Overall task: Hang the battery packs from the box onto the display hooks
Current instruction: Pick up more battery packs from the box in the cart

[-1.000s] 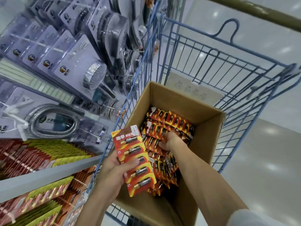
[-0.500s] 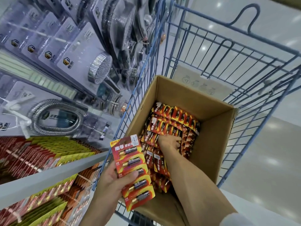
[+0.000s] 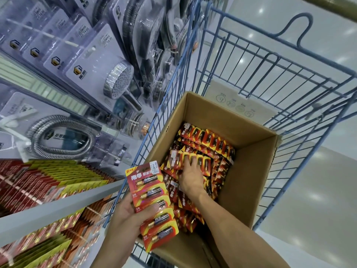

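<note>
Holding battery packs (image 3: 152,202) labelled 南孚, 5号, 12.00.
Left hand (image 3: 133,211) grips them; right hand (image 3: 191,175) touches loose packs (image 3: 212,141) inside the box (image 3: 249,171), grip unclear.

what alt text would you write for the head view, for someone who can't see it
A person's right hand reaches into a box of battery packs in a blue cart, fingers on the top ones. The left hand holds a strip of packs beside the box. Hung packs and shower heads fill the shelves at left.
</note>
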A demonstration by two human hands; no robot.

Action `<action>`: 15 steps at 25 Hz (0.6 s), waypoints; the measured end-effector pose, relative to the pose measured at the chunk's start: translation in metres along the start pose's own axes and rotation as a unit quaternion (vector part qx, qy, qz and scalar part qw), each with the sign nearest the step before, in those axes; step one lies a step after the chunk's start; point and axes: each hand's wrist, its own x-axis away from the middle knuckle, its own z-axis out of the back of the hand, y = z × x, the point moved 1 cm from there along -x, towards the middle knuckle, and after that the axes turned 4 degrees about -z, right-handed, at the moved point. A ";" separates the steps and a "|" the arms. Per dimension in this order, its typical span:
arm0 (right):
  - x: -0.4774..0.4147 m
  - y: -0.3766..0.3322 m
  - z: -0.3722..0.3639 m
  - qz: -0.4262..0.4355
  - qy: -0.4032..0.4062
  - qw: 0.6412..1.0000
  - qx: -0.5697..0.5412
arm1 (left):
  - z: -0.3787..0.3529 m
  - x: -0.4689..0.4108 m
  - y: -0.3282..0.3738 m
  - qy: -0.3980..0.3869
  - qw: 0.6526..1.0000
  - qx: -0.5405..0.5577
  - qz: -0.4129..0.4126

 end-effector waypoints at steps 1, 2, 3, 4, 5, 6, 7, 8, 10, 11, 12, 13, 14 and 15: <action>0.001 -0.003 0.003 0.021 0.011 1.000 0.017 | 0.000 0.000 0.000 0.005 1.000 0.003 -0.003; 0.002 -0.005 0.009 0.033 0.018 0.998 0.041 | 0.000 0.001 -0.001 0.009 1.000 0.006 -0.004; -0.002 -0.006 0.013 0.042 0.022 0.996 0.070 | -0.001 0.002 -0.002 0.013 1.000 0.008 -0.003; -0.008 -0.007 0.019 0.042 0.026 0.994 0.097 | 0.000 0.001 -0.004 0.016 1.000 0.009 -0.003; -0.016 -0.006 0.025 0.041 0.014 0.991 0.123 | 0.001 0.001 -0.006 0.020 1.000 0.010 -0.003; -0.024 -0.004 0.032 0.030 -0.014 0.991 0.127 | 0.003 0.001 -0.008 0.023 1.000 0.013 -0.003; -0.032 -0.002 0.038 0.017 -0.047 0.993 0.110 | 0.004 0.001 -0.010 0.025 1.000 0.016 -0.002; -0.037 0.000 0.042 0.001 -0.079 0.994 0.079 | 0.005 0.002 -0.012 0.025 1.000 0.018 -0.001; -0.039 0.005 0.043 -0.028 -0.099 0.994 0.039 | 0.005 0.004 -0.014 0.026 0.999 0.022 -0.002; -0.035 0.008 0.040 -0.044 -0.098 0.994 0.027 | 0.006 0.005 -0.014 0.026 0.999 0.024 -0.002; -0.030 0.011 0.036 -0.065 -0.097 0.993 0.004 | 0.007 0.006 -0.015 0.022 0.999 0.025 0.000; -0.026 0.014 0.033 -0.084 -0.093 0.992 -0.024 | 0.008 0.006 -0.015 0.015 1.000 0.025 0.002; -0.023 0.019 0.030 -0.097 -0.084 0.991 -0.043 | 0.009 0.007 -0.015 0.007 1.000 0.024 0.002; -0.021 0.024 0.027 -0.110 -0.074 0.990 -0.046 | 0.011 0.008 -0.015 0.002 1.000 0.021 0.002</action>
